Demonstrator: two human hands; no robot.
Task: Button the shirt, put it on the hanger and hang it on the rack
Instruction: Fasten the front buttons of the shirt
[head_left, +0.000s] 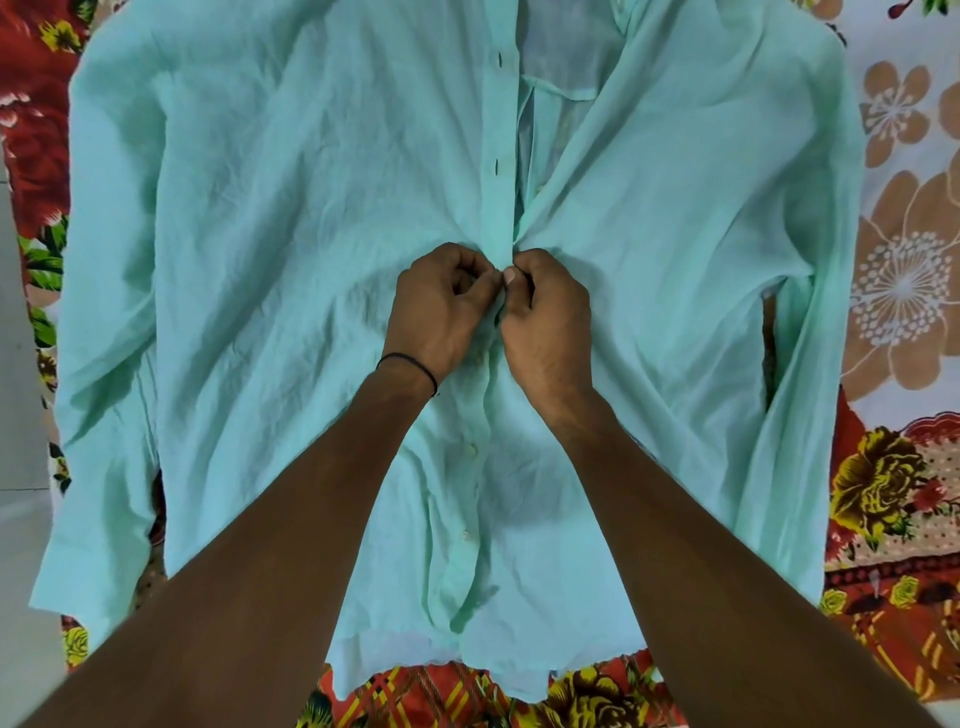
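**Midway up the front, both hands pinch the shirt**

Just now the mint-green shirt (260, 260) lies flat and front up on a floral bedsheet (893, 493), with its collar end away from the person. The left hand (441, 306), with a black band (410, 364) at its wrist, meets the right hand (545, 317) at the front opening. Both have curled fingers and pinch the two fabric edges together; any button between them is hidden. Below the hands the front is closed, with white buttons (472, 450) showing. Above them it gapes open, with empty buttonholes (500, 60) along one edge.
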